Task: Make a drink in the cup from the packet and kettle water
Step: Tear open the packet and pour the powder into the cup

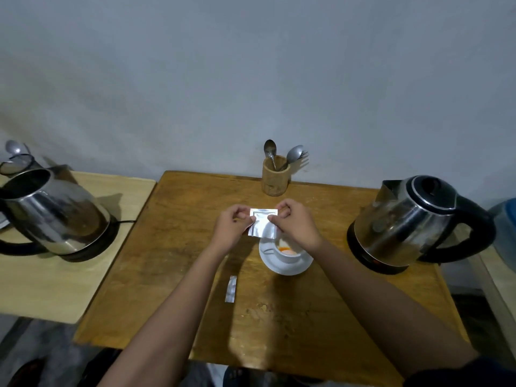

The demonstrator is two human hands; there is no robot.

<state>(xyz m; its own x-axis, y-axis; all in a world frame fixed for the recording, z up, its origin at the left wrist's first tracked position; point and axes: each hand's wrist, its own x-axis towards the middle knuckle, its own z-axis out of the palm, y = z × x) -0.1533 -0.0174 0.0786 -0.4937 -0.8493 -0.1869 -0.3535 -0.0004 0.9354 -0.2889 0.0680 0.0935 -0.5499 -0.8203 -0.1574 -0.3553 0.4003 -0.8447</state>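
Note:
A silver foil packet [262,223] is held just above and behind the white cup [289,254], pinched on its left side by my left hand [233,226] and on its right side by my right hand [294,219]. Orange powder lies in the bottom of the cup, which stands on a white saucer [284,268]. The steel kettle [413,222] with a black lid and handle sits on its base at the right of the wooden table [279,317]. A torn foil strip [231,289] lies on the table, left of the saucer.
A wooden holder [275,175] with spoons and a fork stands at the table's back edge. A second steel kettle [53,213], lid open, rests on a paler table [55,280] to the left. A blue container [505,233] is at the far right.

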